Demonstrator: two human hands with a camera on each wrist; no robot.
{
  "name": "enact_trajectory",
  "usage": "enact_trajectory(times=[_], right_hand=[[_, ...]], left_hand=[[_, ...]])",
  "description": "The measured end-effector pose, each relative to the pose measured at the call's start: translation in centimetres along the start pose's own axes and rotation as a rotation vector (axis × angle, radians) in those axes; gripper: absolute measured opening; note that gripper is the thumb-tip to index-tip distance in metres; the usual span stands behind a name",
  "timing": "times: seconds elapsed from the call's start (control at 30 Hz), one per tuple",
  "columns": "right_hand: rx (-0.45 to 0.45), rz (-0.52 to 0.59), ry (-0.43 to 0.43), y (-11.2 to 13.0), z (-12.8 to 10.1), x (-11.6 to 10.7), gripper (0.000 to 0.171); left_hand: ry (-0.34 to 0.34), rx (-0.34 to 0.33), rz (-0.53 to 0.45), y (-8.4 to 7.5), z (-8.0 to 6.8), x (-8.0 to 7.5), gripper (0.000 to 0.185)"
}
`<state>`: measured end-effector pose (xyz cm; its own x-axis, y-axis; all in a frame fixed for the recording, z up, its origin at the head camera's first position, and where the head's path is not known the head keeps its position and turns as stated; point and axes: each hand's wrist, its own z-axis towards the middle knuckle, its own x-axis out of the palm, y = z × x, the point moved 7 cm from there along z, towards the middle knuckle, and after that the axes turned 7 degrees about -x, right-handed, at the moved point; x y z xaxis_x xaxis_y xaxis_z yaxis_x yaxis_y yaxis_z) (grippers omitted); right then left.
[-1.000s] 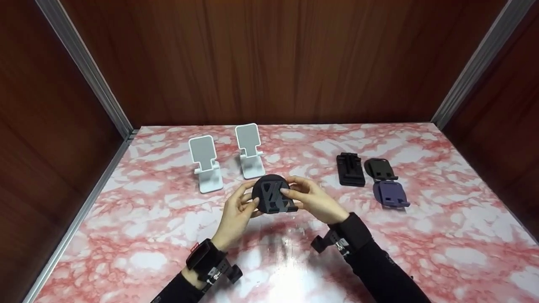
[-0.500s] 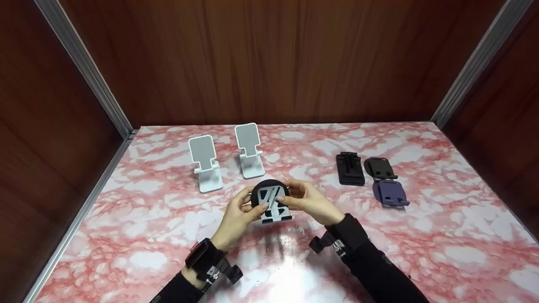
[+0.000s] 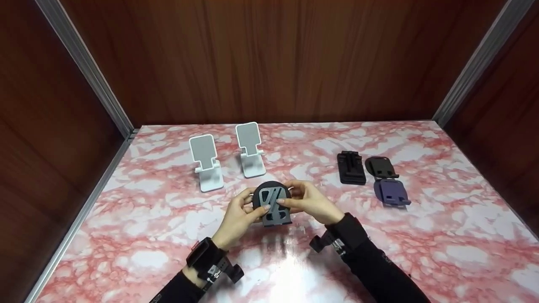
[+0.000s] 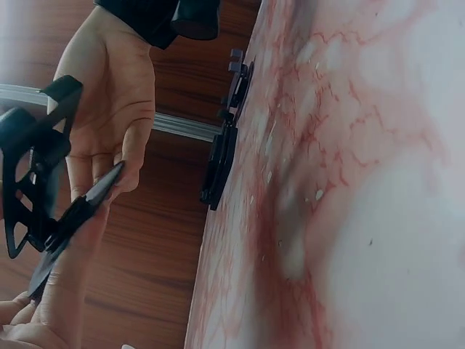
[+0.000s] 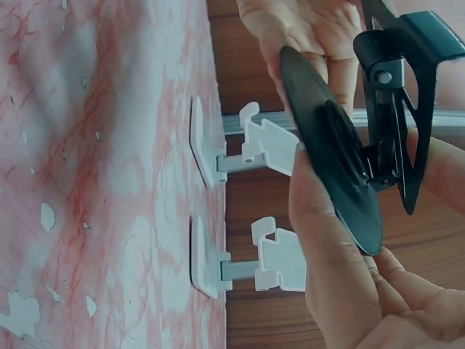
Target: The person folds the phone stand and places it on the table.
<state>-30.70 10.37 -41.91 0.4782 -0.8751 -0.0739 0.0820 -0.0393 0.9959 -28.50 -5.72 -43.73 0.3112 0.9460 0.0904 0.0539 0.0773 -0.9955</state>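
Together both hands, left hand [image 3: 238,214] and right hand [image 3: 309,201], grip a black round-based phone stand [image 3: 273,203] above the table [image 3: 421,244]; two white stands [image 3: 206,168] at eleven o'clock.

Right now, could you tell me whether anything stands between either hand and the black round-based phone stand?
Nothing visible does. The left hand and the right hand both already grip the black round-based phone stand, held above the marble table. The two white stands and the folded dark stands sit farther back, apart from it.
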Motion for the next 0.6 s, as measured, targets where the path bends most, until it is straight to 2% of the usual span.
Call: enact_trajectory(times=[0.2, 0.6], right_hand=[[-0.006, -0.008, 0.006, -0.15, -0.03, -0.02, 0.039], [-0.026, -0.044, 0.011, -0.05, -0.05, -0.05, 0.037]], left_hand=[[0.018, 0.003, -0.024, 0.1, 0.07, 0.19, 0.046], [0.022, 0.027, 0.011, -0.01, 0.03, 0.28, 0.042]])
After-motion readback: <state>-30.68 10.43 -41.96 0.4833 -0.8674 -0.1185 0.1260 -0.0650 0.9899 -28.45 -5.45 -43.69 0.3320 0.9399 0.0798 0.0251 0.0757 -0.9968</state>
